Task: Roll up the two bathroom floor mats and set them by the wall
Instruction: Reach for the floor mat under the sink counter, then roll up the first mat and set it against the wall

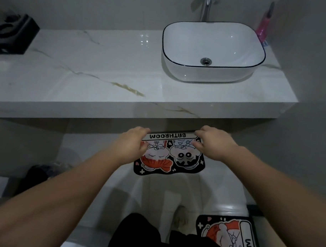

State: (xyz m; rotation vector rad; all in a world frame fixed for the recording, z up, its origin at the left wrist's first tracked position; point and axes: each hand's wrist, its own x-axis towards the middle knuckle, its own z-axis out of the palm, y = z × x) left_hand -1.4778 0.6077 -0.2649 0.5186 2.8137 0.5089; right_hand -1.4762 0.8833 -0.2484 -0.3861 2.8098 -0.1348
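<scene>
Mat [171, 156], far edge gripped by left hand [134, 142], right hand [214, 143]

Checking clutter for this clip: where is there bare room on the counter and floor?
Free: the white marble counter between the black holder and white basin; pale floor tiles between the far cartoon bathroom mat and near one. Crowded: the far mat's edge, under the left hand and right hand.

Both arms reach forward, left hand [134, 142] and right hand [214, 143] curled.
</scene>
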